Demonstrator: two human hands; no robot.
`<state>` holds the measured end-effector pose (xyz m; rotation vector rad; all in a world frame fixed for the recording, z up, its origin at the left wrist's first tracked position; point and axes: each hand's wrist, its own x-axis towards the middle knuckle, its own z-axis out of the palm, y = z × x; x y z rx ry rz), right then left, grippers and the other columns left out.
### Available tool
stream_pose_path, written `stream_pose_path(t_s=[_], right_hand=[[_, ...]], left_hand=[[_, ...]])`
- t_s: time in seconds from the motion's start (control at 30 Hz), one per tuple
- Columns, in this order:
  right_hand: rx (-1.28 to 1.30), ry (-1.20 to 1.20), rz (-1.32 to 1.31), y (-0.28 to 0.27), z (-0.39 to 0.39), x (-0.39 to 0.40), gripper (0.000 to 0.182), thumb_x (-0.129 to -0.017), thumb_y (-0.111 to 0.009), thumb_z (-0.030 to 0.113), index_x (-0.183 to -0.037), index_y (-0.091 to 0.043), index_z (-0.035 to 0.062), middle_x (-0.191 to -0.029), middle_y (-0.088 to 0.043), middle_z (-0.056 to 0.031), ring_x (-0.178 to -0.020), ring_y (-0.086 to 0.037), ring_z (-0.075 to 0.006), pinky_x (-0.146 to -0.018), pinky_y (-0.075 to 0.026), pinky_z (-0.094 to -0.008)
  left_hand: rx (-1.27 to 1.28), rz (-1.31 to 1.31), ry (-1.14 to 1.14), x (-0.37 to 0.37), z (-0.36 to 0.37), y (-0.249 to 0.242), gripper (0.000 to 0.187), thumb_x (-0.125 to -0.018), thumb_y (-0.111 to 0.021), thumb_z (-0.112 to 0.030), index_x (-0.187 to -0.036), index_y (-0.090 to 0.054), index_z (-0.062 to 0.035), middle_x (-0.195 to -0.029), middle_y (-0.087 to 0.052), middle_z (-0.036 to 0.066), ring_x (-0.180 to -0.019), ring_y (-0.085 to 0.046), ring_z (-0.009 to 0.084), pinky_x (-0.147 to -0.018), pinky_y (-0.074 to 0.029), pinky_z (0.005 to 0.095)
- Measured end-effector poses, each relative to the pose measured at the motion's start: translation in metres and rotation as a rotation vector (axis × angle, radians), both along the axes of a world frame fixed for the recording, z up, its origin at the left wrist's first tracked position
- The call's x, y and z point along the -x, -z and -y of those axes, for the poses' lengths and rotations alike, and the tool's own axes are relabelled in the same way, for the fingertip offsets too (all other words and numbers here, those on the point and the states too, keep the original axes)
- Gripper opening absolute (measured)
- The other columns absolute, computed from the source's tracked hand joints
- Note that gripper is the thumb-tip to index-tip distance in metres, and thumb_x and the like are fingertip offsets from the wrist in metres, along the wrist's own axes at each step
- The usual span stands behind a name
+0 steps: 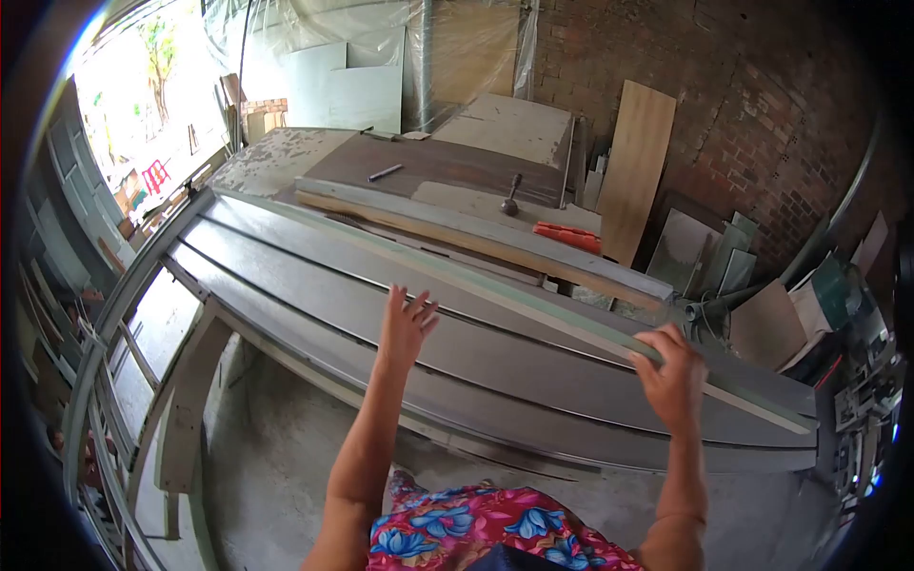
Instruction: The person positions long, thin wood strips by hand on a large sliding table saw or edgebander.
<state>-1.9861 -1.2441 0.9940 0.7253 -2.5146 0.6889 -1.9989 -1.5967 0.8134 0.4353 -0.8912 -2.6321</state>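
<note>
The right hand (674, 376) closes over the green-edged strip (533, 303) near its right end, fingers curled across the top edge; the exact thumb contact cannot be told. The left hand (407, 322) is raised above the grooved metal table (314, 285), fingers spread and slightly bent, gripping nothing. The strip lies lengthwise along the far part of the metal table, running from far left to near right. Beyond it, a wooden bar (457, 243) extends in roughly the same direction. On the worktop (457, 167) at the far side are a pen-like tool (386, 173), a dark round-ended tool (511, 198) and a red object (567, 237).
</note>
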Motion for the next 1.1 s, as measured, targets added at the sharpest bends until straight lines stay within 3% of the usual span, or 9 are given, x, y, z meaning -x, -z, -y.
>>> stream_pose_path(t_s=[0.17,0.27,0.37,0.57,0.73,0.83,0.93,1.03,1.1], right_hand=[[-0.019,0.057,0.091,0.014,-0.094,-0.05,0.019,-0.075,-0.065,0.014,-0.087,-0.058,0.0017,-0.083,-0.056,-0.0134,-0.076,-0.058,-0.0335,-0.063,-0.044,-0.0387],[-0.003,0.022,0.058,0.061,-0.126,-0.072,0.019,-0.076,-0.064,0.015,-0.086,-0.058,-0.0005,-0.079,-0.055,-0.0135,-0.067,-0.054,-0.031,-0.062,-0.043,-0.0361],[-0.06,0.033,0.242,0.082,-0.15,-0.091,0.036,-0.083,-0.066,0.033,-0.098,-0.063,-0.0001,-0.09,-0.06,-0.0145,-0.082,-0.058,-0.0293,-0.072,-0.047,-0.0363],[-0.004,0.029,0.49,0.124,-0.199,-0.118,0.034,-0.088,-0.061,0.03,-0.1,-0.062,-0.0018,-0.096,-0.062,-0.0137,-0.083,-0.058,-0.0255,-0.072,-0.047,-0.0333],[0.09,-0.036,0.769,0.169,-0.21,-0.142,0.029,-0.089,-0.059,0.021,-0.107,-0.059,-0.0026,-0.094,-0.062,-0.0071,-0.086,-0.056,-0.0171,-0.078,-0.045,-0.0298],[0.021,-0.022,0.897,0.219,-0.219,-0.155,0.028,-0.09,-0.059,0.021,-0.106,-0.059,-0.0017,-0.093,-0.062,-0.0074,-0.086,-0.056,-0.0181,-0.078,-0.045,-0.0295],[0.21,-0.153,0.95,0.274,-0.225,-0.175,0.026,-0.09,-0.057,0.021,-0.104,-0.059,-0.001,-0.091,-0.061,-0.0065,-0.084,-0.056,-0.0171,-0.075,-0.045,-0.0293],[0.108,-0.222,0.965,0.283,-0.212,-0.2,0.026,-0.09,-0.056,0.022,-0.104,-0.06,-0.0002,-0.093,-0.061,-0.0047,-0.083,-0.056,-0.0148,-0.072,-0.046,-0.0299],[0.218,-0.278,1.086,0.316,-0.219,-0.206,0.031,-0.084,-0.061,0.027,-0.105,-0.062,0.0044,-0.094,-0.063,-0.0073,-0.082,-0.059,-0.0204,-0.071,-0.047,-0.0349]], left_hand=[[-0.1,-0.397,0.153,0.005,-0.045,-0.027,0.036,-0.092,-0.047,-0.035,-0.113,-0.05,-0.0072,-0.127,-0.047,0.021,-0.116,-0.048,0.0353,-0.1,-0.036,0.0483],[-0.136,-0.337,0.138,-0.006,-0.073,0.003,0.039,-0.088,-0.053,-0.021,-0.121,-0.038,-0.007,-0.122,-0.052,0.017,-0.109,-0.055,0.0323,-0.091,-0.044,0.0485],[-0.078,-0.186,0.128,-0.028,-0.099,-0.004,0.045,-0.088,-0.053,-0.013,-0.124,-0.026,-0.0068,-0.119,-0.052,0.016,-0.105,-0.057,0.03,-0.088,-0.047,0.0458],[0.073,-0.005,0.163,-0.075,-0.129,-0.016,0.037,-0.094,-0.048,-0.015,-0.124,-0.028,-0.0078,-0.116,-0.054,0.013,-0.107,-0.056,0.0251,-0.092,-0.045,0.046],[0.131,-0.039,0.072,-0.123,-0.129,-0.006,0.046,-0.091,-0.055,-0.017,-0.127,-0.028,-0.0113,-0.107,-0.056,0.008,-0.099,-0.06,0.0226,-0.087,-0.05,0.0427],[0.216,0.034,-0.008,-0.164,-0.124,-0.003,0.052,-0.09,-0.057,-0.018,-0.131,-0.026,-0.0107,-0.105,-0.057,0.008,-0.096,-0.061,0.0209,-0.086,-0.05,0.0418],[0.232,0.043,-0.056,-0.209,-0.121,-0.004,0.056,-0.089,-0.059,-0.017,-0.133,-0.025,-0.0094,-0.103,-0.057,0.007,-0.094,-0.06,0.0191,-0.087,-0.05,0.0414],[0.315,0.062,-0.131,-0.238,-0.117,0.004,0.061,-0.088,-0.059,-0.016,-0.136,-0.022,-0.0071,-0.102,-0.058,0.008,-0.092,-0.06,0.0179,-0.083,-0.051,0.0389],[0.321,0.065,-0.219,-0.25,-0.115,0.015,0.066,-0.087,-0.061,-0.014,-0.137,-0.02,-0.0043,-0.101,-0.059,0.012,-0.091,-0.061,0.0185,-0.076,-0.053,0.0346]])
